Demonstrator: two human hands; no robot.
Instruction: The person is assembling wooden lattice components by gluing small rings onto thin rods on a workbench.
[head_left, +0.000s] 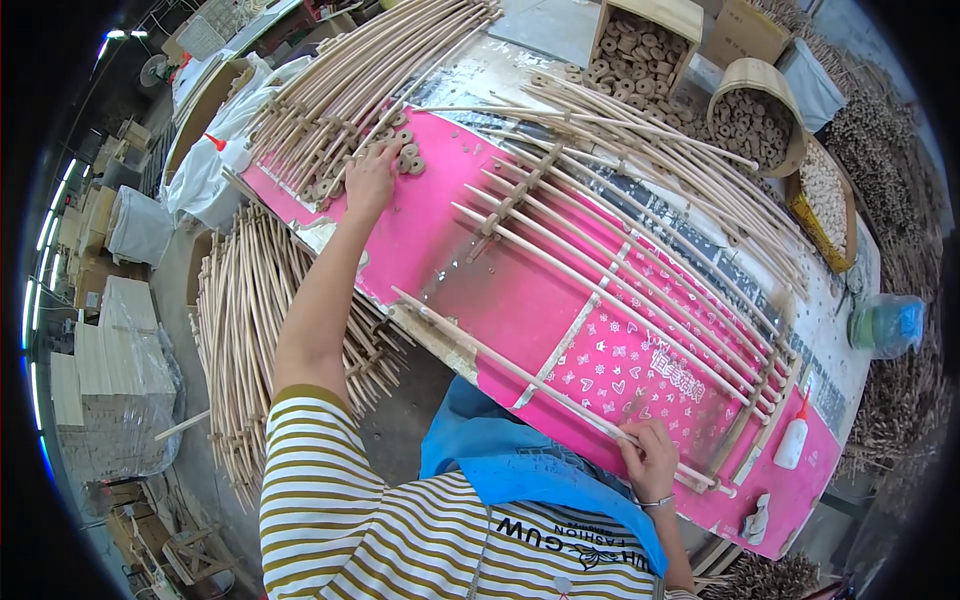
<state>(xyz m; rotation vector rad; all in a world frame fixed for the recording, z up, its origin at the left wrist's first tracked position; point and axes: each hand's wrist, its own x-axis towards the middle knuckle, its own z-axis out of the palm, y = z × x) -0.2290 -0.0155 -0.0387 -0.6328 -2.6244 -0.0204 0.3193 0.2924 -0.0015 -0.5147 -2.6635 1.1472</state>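
My right hand [650, 460] is closed around a long pale wooden rod [500, 362], which lies slantwise along the near edge of the pink board [400, 255]. A small wooden piece [697, 478] sits on the rod near its right end. Farther left, my left hand [371, 180] reaches over a scatter of small round wooden discs [410, 158] with holes. Its fingers are stretched and apart, their tips partly hidden among the discs. In the middle lies a rack of parallel rods [620, 265] joined by notched crosspieces [515, 200].
Bundles of rods lie at the far left [370, 70], far right [690, 165] and below the table [250, 330]. A wooden box [690, 18] and a round tub [800, 100] hold discs. A white glue bottle [791, 443] stands near the right edge; a plastic jar [885, 326] is beyond.
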